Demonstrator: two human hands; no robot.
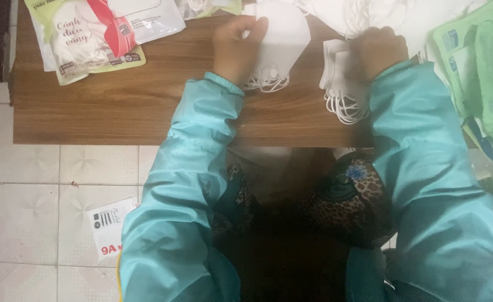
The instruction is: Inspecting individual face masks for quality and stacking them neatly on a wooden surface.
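Note:
My left hand (pixel 236 46) pinches the edge of a white folded face mask (pixel 283 42) that lies on the wooden table (pixel 134 95), its ear loops trailing toward me. My right hand (pixel 380 50) is closed over a stack of white masks (pixel 339 72) whose elastic loops (pixel 347 109) hang near the table's front edge. Both arms wear teal sleeves.
A pile of loose white masks (pixel 369 14) lies at the back of the table. Printed plastic packets (pixel 90 33) sit at the back left, green packets (pixel 481 67) at the right. A white paper (pixel 109 226) lies on the tiled floor.

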